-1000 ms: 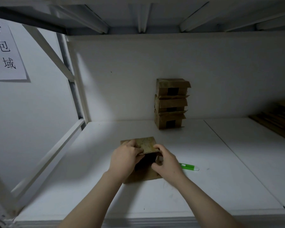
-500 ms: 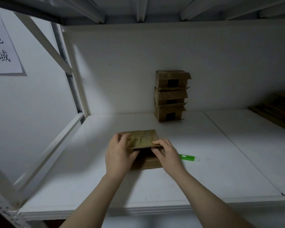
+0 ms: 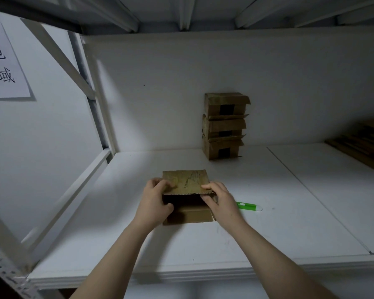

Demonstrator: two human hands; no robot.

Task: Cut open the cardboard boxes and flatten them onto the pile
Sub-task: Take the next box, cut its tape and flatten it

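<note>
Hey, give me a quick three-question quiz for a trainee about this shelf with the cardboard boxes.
1. True or false: the green-and-white cutter lies on the white shelf, held by neither hand.
2. How many taped brown cardboard boxes are in the stack at the back wall? A two, B three, C five.
3. Which thing do the left hand and right hand both grip?

Key: 1 true. 2 B. 3 the open brown cardboard box.
</note>
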